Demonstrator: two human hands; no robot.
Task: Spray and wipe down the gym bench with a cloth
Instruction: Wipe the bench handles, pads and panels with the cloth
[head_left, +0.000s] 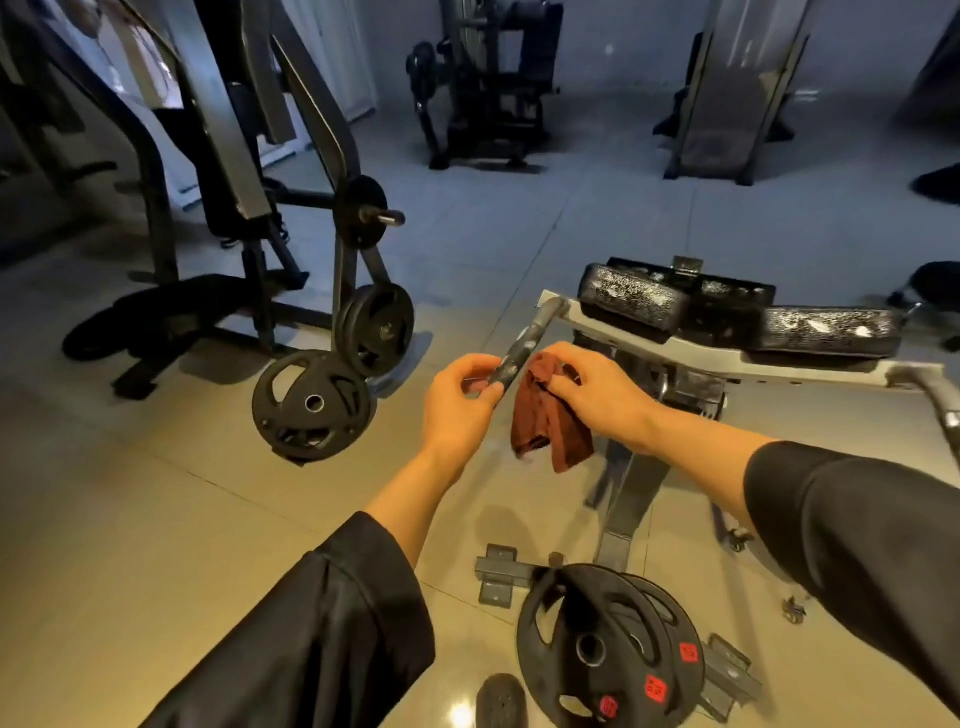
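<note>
Starting from the biggest piece, your bench (810, 364) stands ahead and to your right, its grey frame carrying three black pads (636, 301) that glisten as if sprayed, well beyond both hands. From the frame's near-left corner a handle (524, 340) runs down and toward you, its long axis slanting from upper right to lower left, and its free end sits between your two hands. That slant is what your next stroke turns on: I judge a wipe has to travel along the bar, up and away toward the frame, not across it. Your left hand (457, 400) is curled at the handle's lower end, thumb and fingertips pinching it from the left side. Your right hand (597, 389) lies just right of the bar, fingers bunched round the top of the cloth (548, 421), which hangs below it in loose folds and touches or nearly touches the bar's right side; I cannot tell which. The right hand is the nearer one to the unwiped length above. No spray bottle is in view.
</note>
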